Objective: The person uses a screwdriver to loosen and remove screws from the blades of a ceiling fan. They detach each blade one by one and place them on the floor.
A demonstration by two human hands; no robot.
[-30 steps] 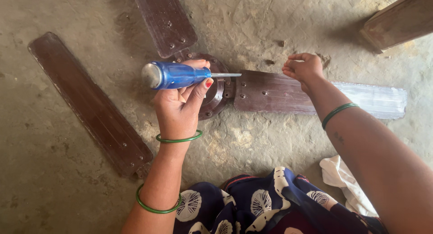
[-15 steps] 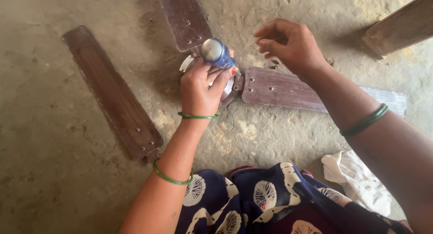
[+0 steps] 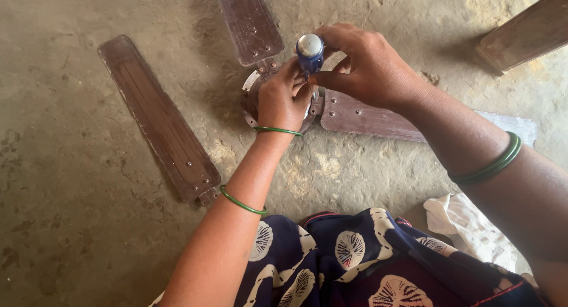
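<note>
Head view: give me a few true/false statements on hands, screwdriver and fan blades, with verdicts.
1. Both hands are on the blue-handled screwdriver. True: the left hand and right hand both grip it.
2. The screwdriver lies flat on the floor. False: it stands roughly upright over the fan hub, handle end toward the camera.
3. One brown fan blade lies apart from the hub. True: the detached blade rests on the concrete floor to the left.
4. The left wrist is bare. False: a green bangle circles it.
5. A white cloth lies at lower right. True.
</note>
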